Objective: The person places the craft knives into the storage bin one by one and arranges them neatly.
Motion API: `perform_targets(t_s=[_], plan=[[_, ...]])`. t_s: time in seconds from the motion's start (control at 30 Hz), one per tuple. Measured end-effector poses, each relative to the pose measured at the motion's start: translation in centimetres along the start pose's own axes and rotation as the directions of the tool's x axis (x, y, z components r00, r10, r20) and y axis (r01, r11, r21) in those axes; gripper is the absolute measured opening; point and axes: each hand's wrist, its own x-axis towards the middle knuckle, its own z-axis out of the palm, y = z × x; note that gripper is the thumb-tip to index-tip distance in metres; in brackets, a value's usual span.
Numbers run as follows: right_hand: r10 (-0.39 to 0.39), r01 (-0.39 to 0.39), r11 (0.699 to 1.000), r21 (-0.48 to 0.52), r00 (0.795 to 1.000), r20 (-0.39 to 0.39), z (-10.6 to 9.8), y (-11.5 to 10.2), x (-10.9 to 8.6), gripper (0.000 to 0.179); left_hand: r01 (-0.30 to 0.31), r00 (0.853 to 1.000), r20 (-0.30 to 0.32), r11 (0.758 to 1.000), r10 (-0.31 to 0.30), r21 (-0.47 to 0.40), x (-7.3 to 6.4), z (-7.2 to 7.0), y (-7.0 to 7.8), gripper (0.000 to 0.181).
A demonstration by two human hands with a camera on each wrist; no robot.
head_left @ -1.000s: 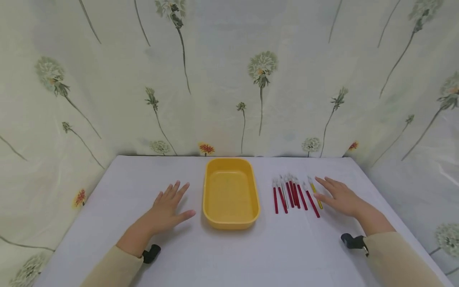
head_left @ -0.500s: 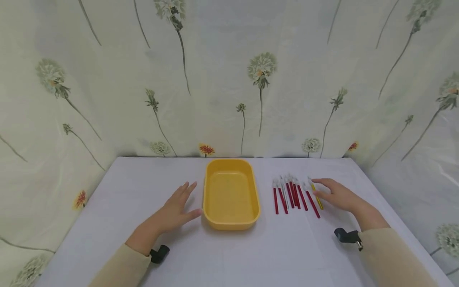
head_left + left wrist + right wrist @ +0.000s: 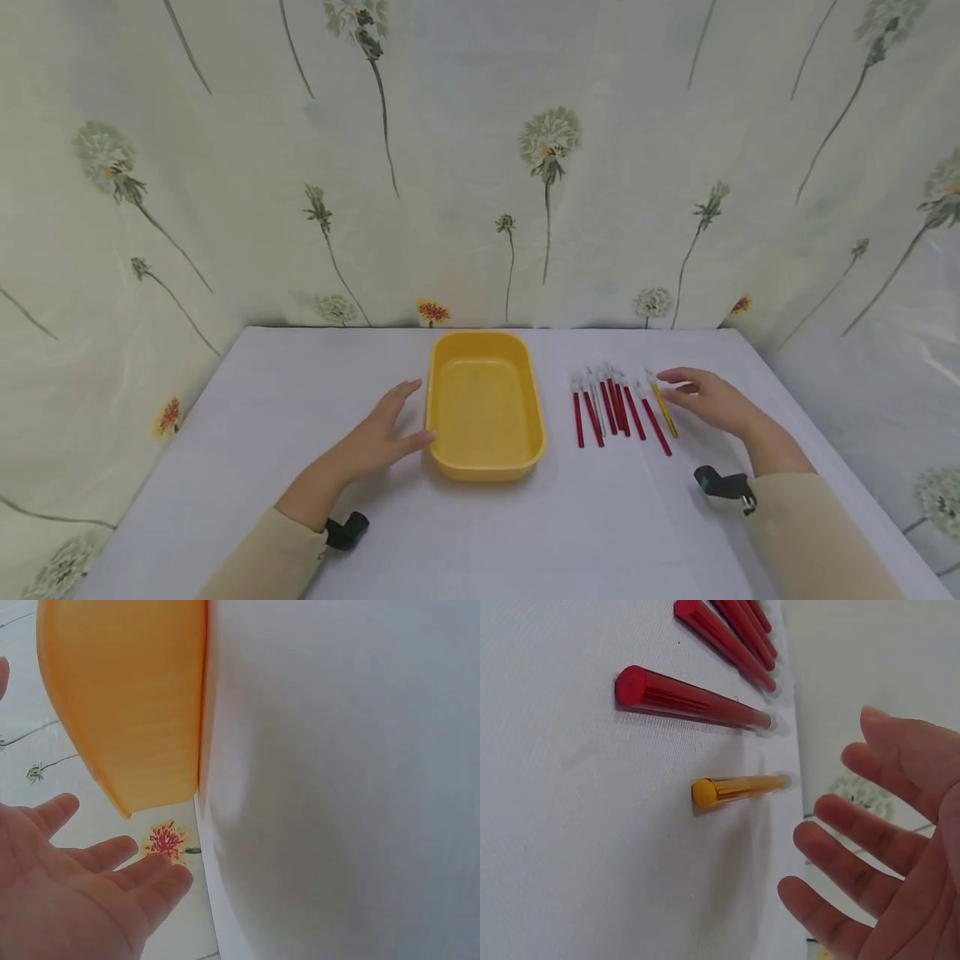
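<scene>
On the left of the counter (image 3: 465, 550), the left hand (image 3: 375, 444) has its fingers spread and empty beside the left wall of the yellow tray (image 3: 483, 473), which stands near the middle of the far edge; whether the thumb touches the rim I cannot tell (the left wrist view cuts it off almost wholly). Right of the tray, towards the counter's far right corner, red sticks (image 3: 634, 412) lie in a loose row with a pale stick (image 3: 598, 412) among them, clear ends towards the far edge. Last comes the yellow stick (image 3: 665, 411), with the right hand (image 3: 712, 406) just beside its far half, fingers loosely bent, parted from the thumb and holding nothing. The step in hand looks like a reach; the next move seems to call for the right fingers to pinch the yellow stick alone, without nudging the red one beside it. The clear ends blur together, their shape hard to make out, and the counter's near edge falls outside the head view
</scene>
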Motion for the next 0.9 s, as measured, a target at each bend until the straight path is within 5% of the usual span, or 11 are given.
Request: perform_targets(t_s=[0.37, 0.9], plan=[[0.040, -0.043, 0.996, 0.081, 0.999, 0.033, 0.4, 0.3, 0.8, 0.045, 0.145, 0.989, 0.007, 0.968, -0.147, -0.203, 0.3, 1.4, 1.3, 0.086], [0.075, -0.085, 0.990, 0.110, 0.993, 0.094, 0.8, 0.7, 1.3, 0.043, 0.135, 0.991, 0.049, 0.943, -0.126, -0.304, 0.6, 2.4, 0.7, 0.099]])
